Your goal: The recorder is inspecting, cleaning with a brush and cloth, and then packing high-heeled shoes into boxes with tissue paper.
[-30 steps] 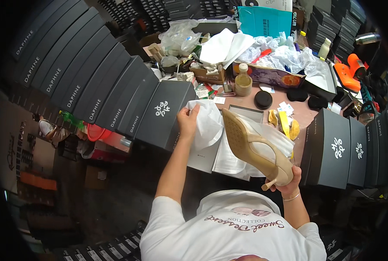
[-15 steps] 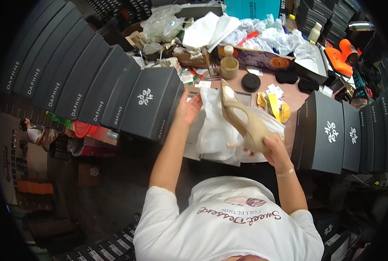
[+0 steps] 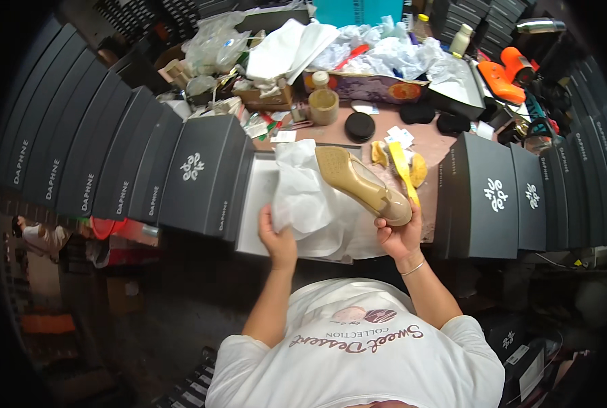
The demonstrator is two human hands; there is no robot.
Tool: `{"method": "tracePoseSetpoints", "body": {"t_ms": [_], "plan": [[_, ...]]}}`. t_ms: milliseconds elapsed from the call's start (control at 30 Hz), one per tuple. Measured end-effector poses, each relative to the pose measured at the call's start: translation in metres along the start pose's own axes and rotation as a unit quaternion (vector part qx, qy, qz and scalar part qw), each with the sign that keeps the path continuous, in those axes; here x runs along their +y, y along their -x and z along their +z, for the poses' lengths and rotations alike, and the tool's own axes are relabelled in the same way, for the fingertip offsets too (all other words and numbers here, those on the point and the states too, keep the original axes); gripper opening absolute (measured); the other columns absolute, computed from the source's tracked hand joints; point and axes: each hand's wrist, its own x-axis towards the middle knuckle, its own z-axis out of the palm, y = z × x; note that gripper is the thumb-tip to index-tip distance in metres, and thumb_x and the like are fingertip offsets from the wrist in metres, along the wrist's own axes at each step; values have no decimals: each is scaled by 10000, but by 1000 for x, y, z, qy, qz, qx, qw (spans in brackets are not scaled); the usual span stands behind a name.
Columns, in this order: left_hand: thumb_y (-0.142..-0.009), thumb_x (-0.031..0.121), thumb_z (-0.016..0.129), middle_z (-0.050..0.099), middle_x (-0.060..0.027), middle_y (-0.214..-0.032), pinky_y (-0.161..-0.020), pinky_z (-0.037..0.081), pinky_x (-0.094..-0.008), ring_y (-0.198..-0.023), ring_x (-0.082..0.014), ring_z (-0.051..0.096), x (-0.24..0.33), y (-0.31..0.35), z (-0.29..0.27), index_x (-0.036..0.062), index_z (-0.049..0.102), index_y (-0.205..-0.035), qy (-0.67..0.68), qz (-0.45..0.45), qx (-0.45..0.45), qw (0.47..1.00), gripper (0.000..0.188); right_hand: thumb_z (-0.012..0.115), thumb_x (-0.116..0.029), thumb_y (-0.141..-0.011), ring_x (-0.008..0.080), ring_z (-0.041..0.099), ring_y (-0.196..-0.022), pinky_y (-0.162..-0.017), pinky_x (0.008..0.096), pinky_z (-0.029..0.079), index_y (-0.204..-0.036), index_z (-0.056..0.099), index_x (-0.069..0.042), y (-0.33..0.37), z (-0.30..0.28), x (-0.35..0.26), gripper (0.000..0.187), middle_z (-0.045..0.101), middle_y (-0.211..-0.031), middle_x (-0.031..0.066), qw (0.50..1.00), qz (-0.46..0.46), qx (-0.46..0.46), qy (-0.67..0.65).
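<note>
A beige high-heeled shoe is in my right hand, whose fingers and thumb close around its heel end. Its sole is turned up and its toe points to the far left. My left hand is at the near left edge of the white tissue paper, with the paper's edge between fingers and thumb. The sheets lie crumpled over an open grey shoebox, covering most of its inside. No second shoe shows; anything under the paper is hidden.
Dark shoeboxes stand in a row at the left and another at the right. Behind lie a round black tin, a tape roll, yellow tape, a carton of crumpled paper and an orange tape dispenser.
My right hand has turned the shoe so that its sole faces up. My left hand has come nearer my body, from the box's far left to the tissue's near edge. The view has shifted.
</note>
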Motion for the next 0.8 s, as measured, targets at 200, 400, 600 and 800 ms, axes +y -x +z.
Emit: {"method": "tracePoseSetpoints", "body": {"t_ms": [200, 400, 600, 800], "plan": [[-819, 37, 681, 584, -37, -936, -826, 470, -290, -886, -148, 572, 29, -38, 34, -3, 563, -1053, -34, 134, -90, 986, 265, 490, -506, -904, 223, 578, -747, -539, 248, 533, -1217, 578, -126, 19, 2, -13, 500, 619, -1054, 76, 999, -41, -2, -18], [-761, -56, 614, 650, -116, -920, -757, 488, -292, -848, -230, 629, 22, -55, 84, -43, 642, -1013, -156, 138, -195, 958, 254, 458, -593, -844, 281, 581, -547, -385, 318, 460, -1203, 538, 10, 69, 6, -50, 706, 636, -893, 167, 968, -77, -55, 234], [-818, -27, 631, 668, -42, -896, -716, 485, -246, -777, -106, 601, 30, -79, 112, -35, 663, -1032, 41, -91, -171, 980, 217, 658, -424, -790, 286, 674, -623, -500, 346, 562, -1055, 566, 195, 136, 69, -58, 680, 660, -844, 247, 893, -26, -41, 447], [-801, -44, 653, 634, -26, -916, -763, 465, -227, -836, -106, 589, 56, -50, 73, -32, 651, -1003, 18, 50, -69, 996, 202, 565, -344, -910, 220, 672, -797, -653, 319, 564, -1150, 545, 117, 68, 70, -27, 520, 658, -965, 178, 879, 14, -98, 467]]}}
